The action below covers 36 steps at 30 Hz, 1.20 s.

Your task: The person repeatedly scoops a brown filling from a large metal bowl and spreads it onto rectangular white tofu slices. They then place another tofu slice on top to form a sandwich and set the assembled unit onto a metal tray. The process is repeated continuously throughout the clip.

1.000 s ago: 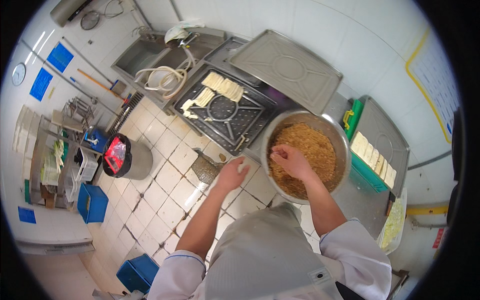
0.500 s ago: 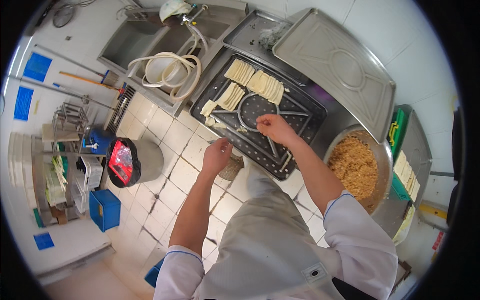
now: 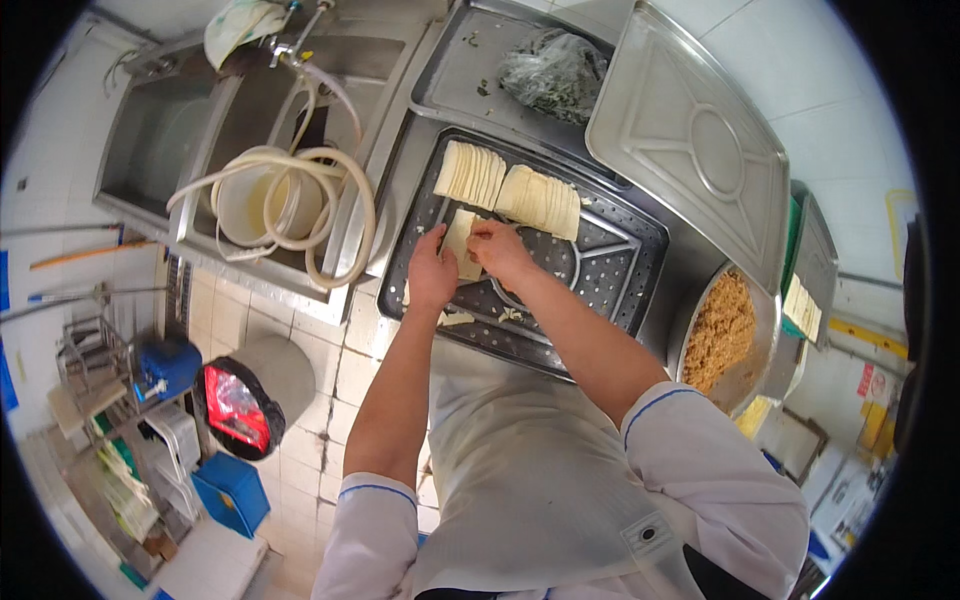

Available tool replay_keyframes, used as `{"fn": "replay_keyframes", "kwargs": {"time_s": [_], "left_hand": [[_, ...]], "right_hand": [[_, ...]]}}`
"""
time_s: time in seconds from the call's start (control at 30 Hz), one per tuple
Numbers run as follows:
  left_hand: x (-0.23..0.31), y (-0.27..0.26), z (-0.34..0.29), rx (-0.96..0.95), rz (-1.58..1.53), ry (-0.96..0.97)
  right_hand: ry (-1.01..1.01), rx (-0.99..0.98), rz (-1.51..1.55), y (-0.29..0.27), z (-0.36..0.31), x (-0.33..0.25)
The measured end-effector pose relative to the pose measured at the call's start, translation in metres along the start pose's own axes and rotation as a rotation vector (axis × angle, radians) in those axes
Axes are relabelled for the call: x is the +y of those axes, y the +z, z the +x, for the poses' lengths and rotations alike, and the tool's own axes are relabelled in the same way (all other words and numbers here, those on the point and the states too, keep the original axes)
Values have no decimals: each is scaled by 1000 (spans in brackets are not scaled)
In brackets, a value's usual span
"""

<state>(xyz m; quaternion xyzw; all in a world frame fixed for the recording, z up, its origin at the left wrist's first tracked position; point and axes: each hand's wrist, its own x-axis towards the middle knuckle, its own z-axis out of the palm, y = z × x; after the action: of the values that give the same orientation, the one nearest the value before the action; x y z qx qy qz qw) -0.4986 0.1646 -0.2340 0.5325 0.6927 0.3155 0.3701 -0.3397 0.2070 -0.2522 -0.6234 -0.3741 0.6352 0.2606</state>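
Observation:
A dark metal tray [image 3: 615,245] with a raised ring pattern lies on the counter before me. Two rows of thin, pale yellow rectangular slices, one on the left [image 3: 470,173] and one on the right [image 3: 538,200], overlap along its far side. A smaller group of the same slices [image 3: 460,232] lies nearer, between my hands. My left hand [image 3: 433,270] rests along its left edge, fingers stretched out. With bent fingers, my right hand [image 3: 502,252] pinches this group from the right; how many slices it grips is hidden. Pale scraps [image 3: 456,319] lie at the near edge.
On the right, a metal bowl [image 3: 770,350] holds brown crumbly filling, with a large metal tray [image 3: 645,130] leaning behind. A plastic bag [image 3: 552,75] sits on another tray at the back. To the left are a sink [image 3: 160,120], a coiled hose [image 3: 355,190] and a bin [image 3: 290,365].
Both hands have moved away from me; the right also went left, from above the tray's ring to the small slice group. My view has shifted closer to the tray.

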Motion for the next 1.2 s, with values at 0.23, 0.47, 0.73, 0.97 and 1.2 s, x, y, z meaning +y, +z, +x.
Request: {"fn": "replay_keyframes", "kwargs": {"time_s": [0.23, 0.47, 0.73, 0.97, 1.2], "left_hand": [[-30, -4, 40, -315, -524, -197], [-35, -10, 57, -448, -942, -408], [-52, -14, 67, -485, -1141, -646], [-21, -40, 56, -540, -1493, -663], [86, -92, 20, -732, -1879, -351]], "right_hand": [[121, 281, 95, 35, -9, -3], [29, 347, -384, 64, -22, -20], [5, 256, -49, 107, -29, -35], [-155, 376, -102, 83, -76, -53], [-204, 551, 166, -26, -145, -51]]}}
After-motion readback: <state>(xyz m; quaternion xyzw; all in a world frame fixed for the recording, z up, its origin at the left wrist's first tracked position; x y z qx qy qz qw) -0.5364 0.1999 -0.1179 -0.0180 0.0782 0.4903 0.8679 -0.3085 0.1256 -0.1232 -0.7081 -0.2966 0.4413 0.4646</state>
